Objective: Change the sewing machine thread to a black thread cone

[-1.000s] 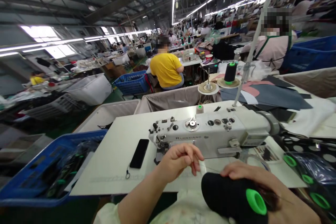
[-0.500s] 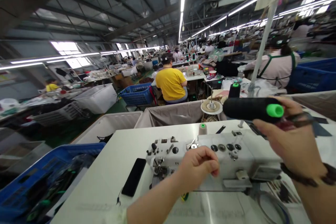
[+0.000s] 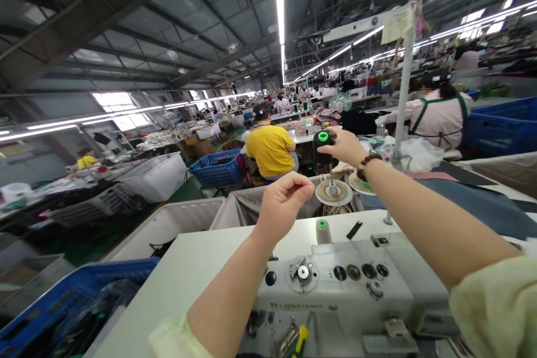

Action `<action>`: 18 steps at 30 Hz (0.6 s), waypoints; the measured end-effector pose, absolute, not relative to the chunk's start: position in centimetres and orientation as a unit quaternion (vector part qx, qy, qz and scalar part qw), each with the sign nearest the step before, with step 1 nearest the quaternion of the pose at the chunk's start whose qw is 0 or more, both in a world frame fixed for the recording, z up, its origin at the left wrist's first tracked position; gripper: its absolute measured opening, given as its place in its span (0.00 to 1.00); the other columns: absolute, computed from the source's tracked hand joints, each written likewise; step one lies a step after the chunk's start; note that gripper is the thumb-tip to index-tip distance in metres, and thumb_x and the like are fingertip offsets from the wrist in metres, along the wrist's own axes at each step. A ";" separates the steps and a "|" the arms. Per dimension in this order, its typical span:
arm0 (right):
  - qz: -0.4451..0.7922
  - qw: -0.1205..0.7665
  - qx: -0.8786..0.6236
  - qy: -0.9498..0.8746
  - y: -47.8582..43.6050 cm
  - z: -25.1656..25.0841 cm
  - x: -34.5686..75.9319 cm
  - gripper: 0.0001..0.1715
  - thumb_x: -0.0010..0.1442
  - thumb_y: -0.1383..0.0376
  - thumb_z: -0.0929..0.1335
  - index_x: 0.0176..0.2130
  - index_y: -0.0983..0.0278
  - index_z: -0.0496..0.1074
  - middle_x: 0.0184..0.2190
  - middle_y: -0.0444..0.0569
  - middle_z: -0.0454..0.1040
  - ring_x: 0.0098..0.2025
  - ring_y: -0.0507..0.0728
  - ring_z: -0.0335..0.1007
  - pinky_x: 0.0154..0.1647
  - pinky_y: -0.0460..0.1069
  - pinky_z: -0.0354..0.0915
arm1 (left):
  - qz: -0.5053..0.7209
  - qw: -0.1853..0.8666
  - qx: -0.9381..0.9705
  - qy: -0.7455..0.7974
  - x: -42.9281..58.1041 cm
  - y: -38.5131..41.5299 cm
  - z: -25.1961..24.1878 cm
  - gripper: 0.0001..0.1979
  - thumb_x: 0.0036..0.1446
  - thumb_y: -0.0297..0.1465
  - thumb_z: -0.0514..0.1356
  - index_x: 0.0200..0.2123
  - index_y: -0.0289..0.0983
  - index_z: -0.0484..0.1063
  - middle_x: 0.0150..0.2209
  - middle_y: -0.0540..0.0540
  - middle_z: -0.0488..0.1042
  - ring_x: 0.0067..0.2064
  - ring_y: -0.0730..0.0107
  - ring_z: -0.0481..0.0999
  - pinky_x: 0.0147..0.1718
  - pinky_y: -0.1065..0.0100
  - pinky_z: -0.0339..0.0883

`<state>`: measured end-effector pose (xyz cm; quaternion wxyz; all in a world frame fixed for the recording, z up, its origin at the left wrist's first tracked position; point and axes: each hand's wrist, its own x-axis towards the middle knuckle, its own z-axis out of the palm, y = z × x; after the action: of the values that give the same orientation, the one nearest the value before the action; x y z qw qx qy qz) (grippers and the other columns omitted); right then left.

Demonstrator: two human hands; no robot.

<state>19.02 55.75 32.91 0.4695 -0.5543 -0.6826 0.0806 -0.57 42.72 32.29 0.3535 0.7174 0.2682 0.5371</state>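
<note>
At the far left a blue crate (image 3: 62, 302) sits beside the white tabletop (image 3: 197, 268). The left hand (image 3: 285, 198) is raised above the tabletop, its fingertips pinched together as if on a fine thread; whether anything lies between them cannot be told. Half a second ago this hand hung lower, just over the sewing machine (image 3: 335, 285); now it is lifted toward the stand behind. On the front of the sewing machine a brand is printed in small capitals that seems to read "LONXIANG", with its first letter unclear. A small pale spool with a green top (image 3: 321, 231) stands upright on the tabletop behind the machine.

To the right, the right hand (image 3: 346, 146) grips the black thread cone (image 3: 322, 148) from its right side. The cone stands nearly upright, long axis vertical, green core end pointing up, directly above the spindle of the empty round spool plate (image 3: 333, 193) and not yet down on it. Half a second ago the cone lay level, its green end pointing right, nearer the person. Right of the plate rises the white thread-stand pole (image 3: 403, 100). Behind, a person in a yellow shirt (image 3: 271, 151) sits facing away.
</note>
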 end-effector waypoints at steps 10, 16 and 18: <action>0.126 0.233 -0.649 -0.713 59.9 25.7 20.6 0.15 0.60 0.57 0.66 0.40 0.68 0.69 0.36 0.48 0.70 0.36 0.53 0.68 0.37 0.52 0.67 | 0.487 0.425 0.664 0.377 0.9 48.1 25.9 0.09 0.44 0.34 0.61 0.23 0.33 0.69 0.20 0.52 0.65 0.25 0.77 0.60 0.26 0.73 0.54; 0.093 0.230 -0.648 -0.720 60.0 25.0 21.1 0.17 0.60 0.58 0.65 0.44 0.67 0.68 0.43 0.51 0.69 0.44 0.56 0.66 0.45 0.56 0.65 | 0.468 0.445 0.654 0.394 1.6 48.6 23.6 0.11 0.42 0.36 0.61 0.23 0.33 0.69 0.19 0.52 0.65 0.24 0.76 0.60 0.24 0.73 0.53; 0.093 0.232 -0.651 -0.716 60.1 24.8 21.3 0.17 0.60 0.58 0.65 0.44 0.67 0.68 0.43 0.51 0.69 0.44 0.57 0.66 0.45 0.57 0.65 | 0.469 0.444 0.654 0.395 1.6 48.7 23.5 0.11 0.43 0.36 0.60 0.23 0.33 0.69 0.19 0.52 0.65 0.24 0.76 0.60 0.24 0.73 0.53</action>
<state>21.32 60.07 24.82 0.2320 -0.6513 -0.7164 0.0931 1.59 48.73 23.55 0.4437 0.6540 0.3948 0.4686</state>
